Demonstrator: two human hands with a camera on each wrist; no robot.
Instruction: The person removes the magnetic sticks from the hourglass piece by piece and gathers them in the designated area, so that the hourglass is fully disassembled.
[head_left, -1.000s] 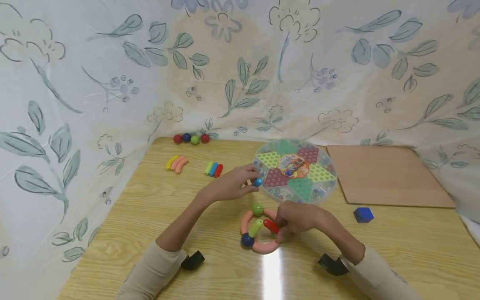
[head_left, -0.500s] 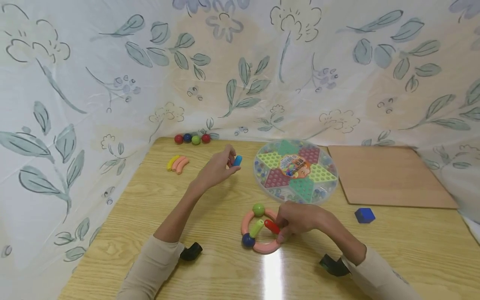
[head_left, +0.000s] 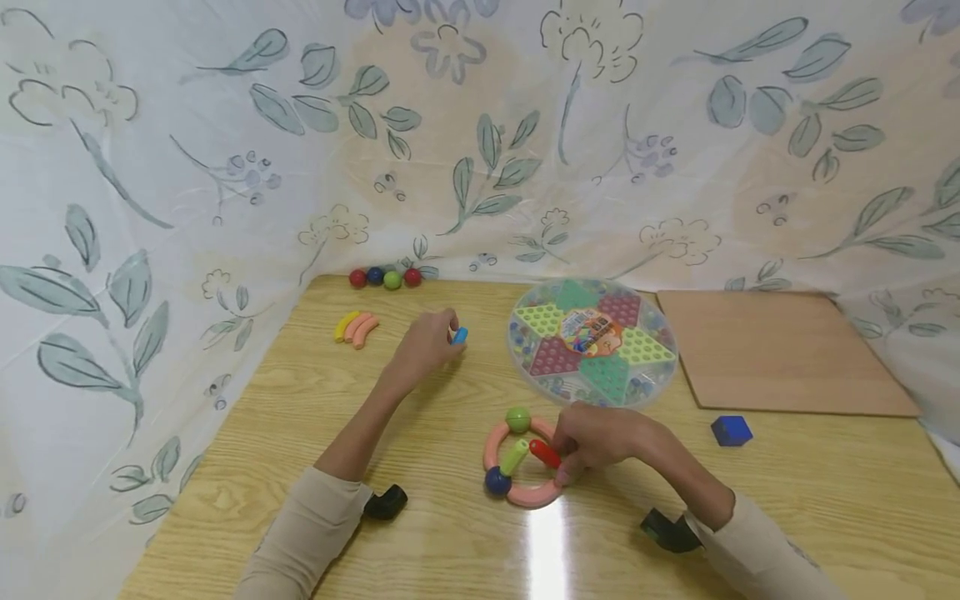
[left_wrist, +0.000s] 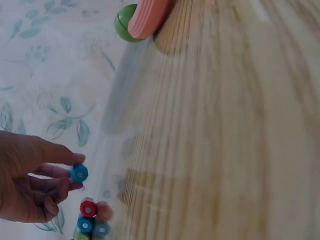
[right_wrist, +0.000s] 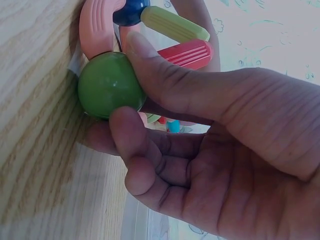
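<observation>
My left hand (head_left: 424,346) pinches a short blue stick (head_left: 459,336) between thumb and fingers. Just beside that stick, the left wrist view shows a row of short sticks, with a red stick (left_wrist: 88,207), a blue and a green one; the hand hides them from the head. My right hand (head_left: 603,437) grips a green ball (right_wrist: 111,85) on a ring of curved pink sticks (head_left: 534,497). The ring also carries a dark blue ball (head_left: 497,481) and another green ball (head_left: 518,419). A light green stick (head_left: 514,457) and a red stick (head_left: 545,454) slant up from it.
A round Chinese checkers set (head_left: 592,342) lies beyond the ring. Behind my left hand are curved yellow and pink sticks (head_left: 356,329) and a row of balls (head_left: 392,280). A wooden board (head_left: 780,350) and a blue cube (head_left: 731,431) lie to the right.
My left hand has carried the blue stick left, away from the ring, and lowered it by the row of short sticks. My right hand has kept its hold on the ring.
</observation>
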